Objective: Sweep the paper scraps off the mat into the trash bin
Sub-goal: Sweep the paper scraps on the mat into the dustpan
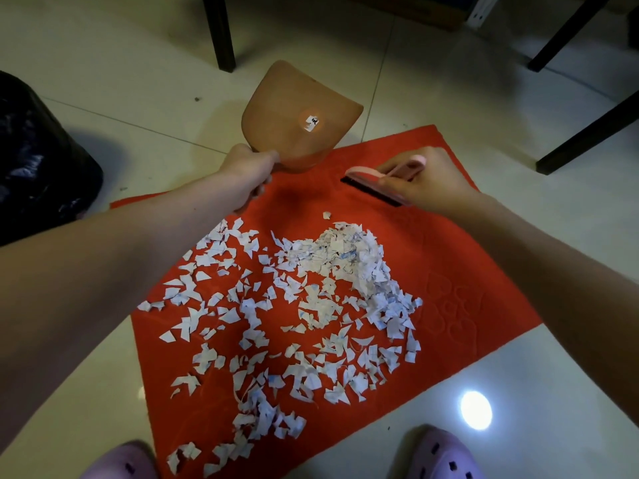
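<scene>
**While scraps cover the mat, both hands hold tools at its far edge**

Since the left hand (247, 171) is curled tight round the base of the brown dustpan (297, 115), the pan's handle is hidden inside the fist. Only the broad face shows, turned toward the camera. It bears a small sticker (312, 123) too blurred to read, and whether the pan touches the floor cannot be told.

The right hand (425, 183) grips a pink brush (373, 188), its fingers covering much of the looped handle. The black bristles point down at the far part of the red mat (466, 271), apparently touching it.

At far left the trash bin (38, 160) is cut off by the frame – only its black liner shows, well apart from the scraps. Dark furniture legs (219, 32) run out of the far edge, and two lilac slippers (446, 454) are clipped at the near edge.

All the paper scraps (311, 288) lie on the mat, near of both tools. They are white, torn into small jagged bits, with faint blue marks. The densest heap sits centre-right, and a thinner scatter spreads left and toward the near edge. One lone scrap lies just far of the heap, and a few reach the mat's left border. A bright glare (476, 410) sits on the pale tiled floor (121, 108) to the near right.
</scene>
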### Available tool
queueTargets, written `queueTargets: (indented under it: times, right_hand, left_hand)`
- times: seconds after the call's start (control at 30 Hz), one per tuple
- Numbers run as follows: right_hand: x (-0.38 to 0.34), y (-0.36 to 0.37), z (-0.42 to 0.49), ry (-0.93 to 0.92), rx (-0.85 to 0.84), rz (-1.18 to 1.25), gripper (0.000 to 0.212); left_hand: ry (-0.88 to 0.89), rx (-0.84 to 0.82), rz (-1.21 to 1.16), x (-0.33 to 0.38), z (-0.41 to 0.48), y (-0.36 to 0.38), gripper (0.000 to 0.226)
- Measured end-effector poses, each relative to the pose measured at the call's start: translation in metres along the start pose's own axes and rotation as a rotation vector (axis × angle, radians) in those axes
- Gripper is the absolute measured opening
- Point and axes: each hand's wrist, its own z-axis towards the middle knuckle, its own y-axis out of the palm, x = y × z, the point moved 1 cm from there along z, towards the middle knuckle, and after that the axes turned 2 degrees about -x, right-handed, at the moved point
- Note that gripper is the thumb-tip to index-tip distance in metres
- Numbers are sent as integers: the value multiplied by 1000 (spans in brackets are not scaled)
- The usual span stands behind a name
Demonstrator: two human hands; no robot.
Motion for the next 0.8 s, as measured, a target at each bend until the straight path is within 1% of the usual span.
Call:
queueTargets:
  times: [0.07,0.17,0.2,0.27,0.37,0.5,0.6,0.73,0.8]
  right_hand:
    - [7,8,11,39,-5,-56,21]
    - [6,27,19,107,-132,-109,22]
    - [2,32,20,101,-166,-95,22]
    - [-12,38,21,19,-184,-41,22]
    - [-38,40,31,-125,-165,-22,21]
    - [-67,57,59,-223,-112,-37,19]
    - [-96,85,80,-275,-154,-95,19]
    - [-128,122,103,-300,-197,-163,21]
    - [-140,133,107,-326,-246,-173,22]
  left_hand:
    - [-6,10,-3,1,1,-4,18]
    - [-4,22,-6,3,1,-11,17]
    - [-2,25,-11,3,1,-14,17]
    - [2,34,-29,2,2,-23,17]
    - [-9,58,-50,-2,5,-41,16]
    - [-42,114,-58,-11,9,-69,17]
    - [-61,157,-62,-17,10,-88,20]
    - [-86,205,-69,-33,9,-109,22]
    - [-108,220,-64,-43,8,-116,23]
